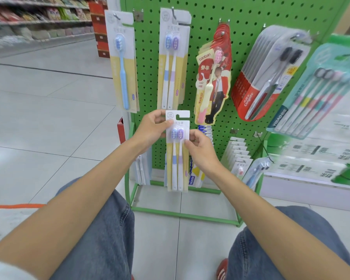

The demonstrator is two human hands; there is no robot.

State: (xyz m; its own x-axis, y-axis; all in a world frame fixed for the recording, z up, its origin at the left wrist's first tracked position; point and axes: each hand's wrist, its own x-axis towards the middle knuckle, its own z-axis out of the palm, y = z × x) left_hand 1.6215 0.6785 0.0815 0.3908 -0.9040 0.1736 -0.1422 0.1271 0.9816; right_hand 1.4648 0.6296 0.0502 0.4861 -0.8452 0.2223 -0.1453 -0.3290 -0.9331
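toothbrush pack in both hands, you looked to be at the hanging step. it was free of the pegs, upright in front of the lower pegboard, just under the matching pack that hung from a hook. your left hand pinched the top left corner beside the tab, thumb and fingertips closed on the card. your right hand pinched the right edge level with the brush heads.

the next move probably called for lifting the pack, keeping it flat to the board, and steering the tab's open slot sideways onto a hook.

the pack was thin, stiff card, white above and pale yellow below, with a clear plastic bubble bulging over two slim brushes, one banded blue, one purple. the board was smooth green sheet, dotted with even rows of round holes.
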